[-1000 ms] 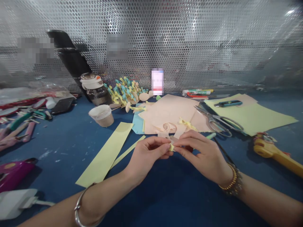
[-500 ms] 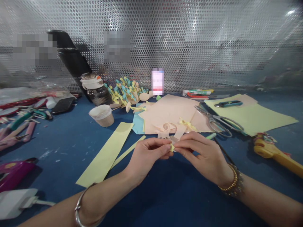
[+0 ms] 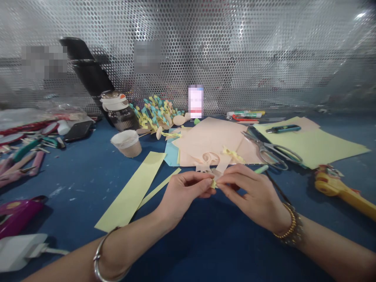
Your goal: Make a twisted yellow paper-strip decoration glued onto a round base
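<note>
Between the fingertips of both hands is a small piece of yellow paper [image 3: 214, 183], mostly hidden by the fingers. My left hand [image 3: 189, 188] pinches it from the left, thumb against fingers. From the right, my right hand [image 3: 248, 188] pinches its other side. Just beyond the hands lie curled pink paper strips [image 3: 210, 158] and a crumpled yellow strip [image 3: 233, 154] on pink paper sheets [image 3: 208, 135]. Left of my left hand, a wide yellow paper strip [image 3: 132, 190] rests beside a narrow yellow strip [image 3: 160, 189].
Scissors [image 3: 272, 150] and a cutter knife [image 3: 283, 128] lie right, with yellow sheets [image 3: 331, 147] and a yellow-handled tool [image 3: 343, 192]. Behind are a paper cup [image 3: 129, 147], a dark jar [image 3: 122, 117] and coloured paper curls [image 3: 158, 111]. Pliers [image 3: 32, 149] and a white charger [image 3: 22, 250] sit left.
Almost nothing differs. Both hands keep their pinch on the small yellow paper, with only a slight shift of the right hand and wrist.
</note>
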### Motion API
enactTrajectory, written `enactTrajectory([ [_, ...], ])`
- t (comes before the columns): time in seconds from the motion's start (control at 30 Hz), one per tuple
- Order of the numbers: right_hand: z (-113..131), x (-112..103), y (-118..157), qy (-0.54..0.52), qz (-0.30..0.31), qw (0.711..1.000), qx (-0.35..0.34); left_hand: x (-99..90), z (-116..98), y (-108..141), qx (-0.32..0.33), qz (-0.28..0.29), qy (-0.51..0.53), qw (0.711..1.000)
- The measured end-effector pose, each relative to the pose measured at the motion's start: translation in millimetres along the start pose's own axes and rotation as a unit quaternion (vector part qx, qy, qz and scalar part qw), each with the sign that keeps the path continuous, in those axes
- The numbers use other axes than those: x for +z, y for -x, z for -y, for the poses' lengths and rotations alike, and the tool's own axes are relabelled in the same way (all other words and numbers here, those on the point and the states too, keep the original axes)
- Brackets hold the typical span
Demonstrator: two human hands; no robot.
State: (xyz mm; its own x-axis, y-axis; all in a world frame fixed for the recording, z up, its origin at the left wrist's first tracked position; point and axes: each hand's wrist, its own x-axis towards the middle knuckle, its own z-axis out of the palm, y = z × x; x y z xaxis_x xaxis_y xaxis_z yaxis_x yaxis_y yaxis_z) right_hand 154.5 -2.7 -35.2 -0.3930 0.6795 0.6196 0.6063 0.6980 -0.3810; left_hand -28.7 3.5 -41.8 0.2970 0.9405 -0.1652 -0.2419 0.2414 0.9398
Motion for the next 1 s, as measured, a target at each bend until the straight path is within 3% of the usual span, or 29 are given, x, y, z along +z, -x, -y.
enactTrajectory([
  [0.17, -0.1, 0.1, -1.2, -0.005, -0.007, 1.0, 0.013, 2.0, -1.1, 1.0, 0.003, 0.017, 0.009, 1.0],
  [1.0, -2.1, 0.6, -2.9, -0.065, -0.024, 0.998, -0.003, 0.7, -1.6, 1.8, 0.008, -0.023, -0.01, 1.0],
])
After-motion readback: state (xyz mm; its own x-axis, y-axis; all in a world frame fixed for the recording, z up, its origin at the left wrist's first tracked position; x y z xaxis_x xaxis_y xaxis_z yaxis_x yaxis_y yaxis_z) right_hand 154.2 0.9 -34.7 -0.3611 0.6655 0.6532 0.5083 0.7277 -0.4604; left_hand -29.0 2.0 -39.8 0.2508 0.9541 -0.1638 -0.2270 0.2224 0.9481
